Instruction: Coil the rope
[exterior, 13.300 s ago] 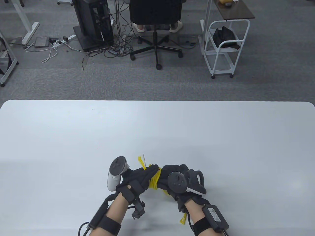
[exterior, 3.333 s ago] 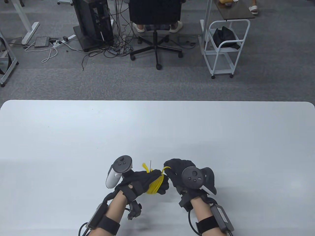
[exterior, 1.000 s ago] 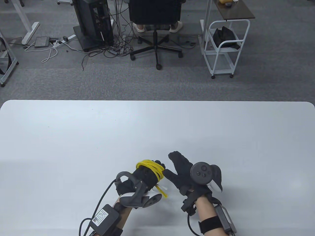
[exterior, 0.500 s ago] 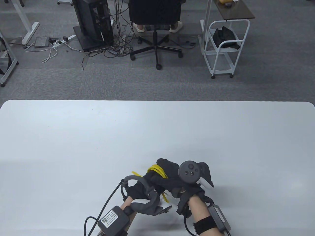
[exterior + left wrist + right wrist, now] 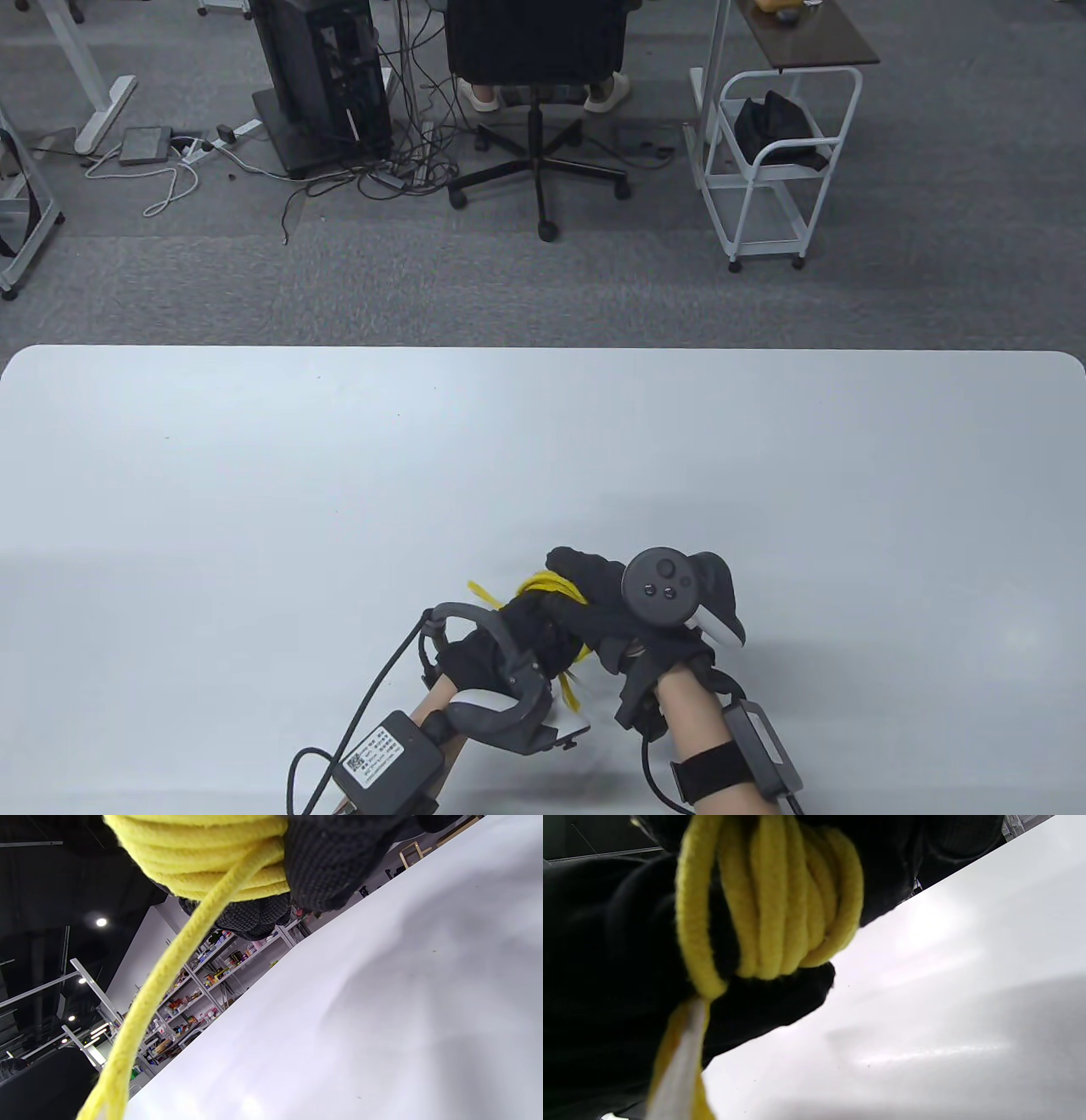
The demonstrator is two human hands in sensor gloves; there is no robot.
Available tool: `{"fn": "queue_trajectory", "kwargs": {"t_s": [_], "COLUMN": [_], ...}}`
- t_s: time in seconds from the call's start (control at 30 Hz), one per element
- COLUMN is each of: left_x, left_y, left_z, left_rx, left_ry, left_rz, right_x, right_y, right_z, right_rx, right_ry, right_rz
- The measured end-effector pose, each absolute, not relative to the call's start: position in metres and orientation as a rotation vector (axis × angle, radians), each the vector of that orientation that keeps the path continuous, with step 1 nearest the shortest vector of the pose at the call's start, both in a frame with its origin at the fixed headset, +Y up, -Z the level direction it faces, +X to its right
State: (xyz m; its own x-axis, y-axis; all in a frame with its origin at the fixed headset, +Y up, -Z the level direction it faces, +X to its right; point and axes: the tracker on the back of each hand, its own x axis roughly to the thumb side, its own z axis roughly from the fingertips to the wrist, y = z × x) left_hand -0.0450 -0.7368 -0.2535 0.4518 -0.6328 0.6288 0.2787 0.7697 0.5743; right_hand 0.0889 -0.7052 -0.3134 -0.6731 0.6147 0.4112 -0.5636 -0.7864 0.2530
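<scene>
A yellow rope [image 5: 550, 586] is wound in several turns around the fingers of my left hand [image 5: 517, 632], which lies turned over near the table's front edge with its tracker underneath. My right hand [image 5: 594, 594] lies across the coil from the right and grips it. One loose end [image 5: 567, 689] hangs toward me; a short end [image 5: 479, 592] sticks out left. In the left wrist view the coil [image 5: 203, 857] sits at the top with a strand [image 5: 161, 984] running down left. In the right wrist view the coil [image 5: 780, 899] wraps a black glove, with a white-taped tail [image 5: 678, 1069] below.
The white table [image 5: 254, 509] stretches far to both sides and ahead of the hands. Beyond its far edge stand an office chair [image 5: 536, 51], a white cart [image 5: 772, 170] and a computer tower [image 5: 322, 76] on the floor.
A second ago my right hand was open beside the coil. It has moved left over the coil and closed on it. My left hand has shifted slightly right and stays turned over.
</scene>
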Motion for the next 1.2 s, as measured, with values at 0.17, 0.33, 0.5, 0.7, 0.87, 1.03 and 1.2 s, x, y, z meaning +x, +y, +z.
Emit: {"fn": "queue_trajectory", "kwargs": {"t_s": [0.17,0.33,0.5,0.7,0.87,1.03,1.2], "left_x": [-0.045,-0.044,-0.043,-0.044,-0.041,-0.041,-0.043], "left_y": [-0.737,-0.738,-0.738,-0.737,-0.737,-0.737,-0.738], "left_z": [-0.254,-0.253,-0.253,-0.254,-0.255,-0.256,-0.256], "left_rx": [0.423,0.416,0.411,0.409,0.41,0.413,0.4], "left_ry": [-0.956,-0.966,-0.963,-0.939,-0.916,-0.896,-0.906], "left_rz": [-0.572,-0.574,-0.573,-0.575,-0.606,-0.602,-0.589], "right_x": [0.089,0.09,0.089,0.088,0.09,0.096,0.101], "right_y": [-0.703,-0.705,-0.704,-0.703,-0.705,-0.708,-0.712], "right_z": [-0.313,-0.315,-0.313,-0.313,-0.313,-0.316,-0.319], "right_rx": [0.629,0.613,0.586,0.492,0.418,0.348,0.32], "right_ry": [0.096,0.091,-0.003,-0.085,-0.124,-0.117,-0.08], "right_rz": [2.428,2.437,2.504,2.524,2.549,2.534,2.512]}}
